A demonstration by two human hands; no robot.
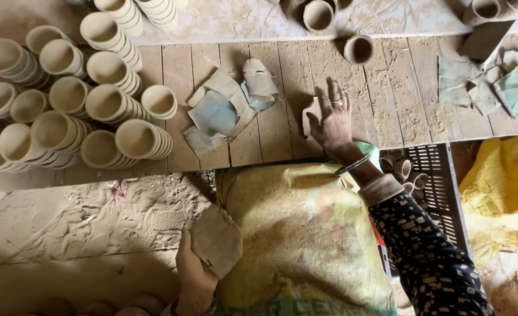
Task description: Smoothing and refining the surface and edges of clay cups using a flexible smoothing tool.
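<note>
My right hand (331,120) lies flat on the wooden planks (399,99), fingers spread, pressing on a small tan scrap of card (311,114). It wears a ring and metal bangles, with a dark patterned sleeve behind. Low in the view, my left hand (193,275) grips a flat brown piece of card (217,241) beside a yellow sack (306,234) that covers my lap. A loose pile of tan and bluish card scraps (224,108) lies left of the right hand.
Stacks of unfired clay cups (66,105) lie on their sides at the left. Single cups (358,49) stand at the top. More card scraps (493,82) sit at the right. A dark plastic crate (440,181) holds small cups. Yellow sacking (504,181) lies far right.
</note>
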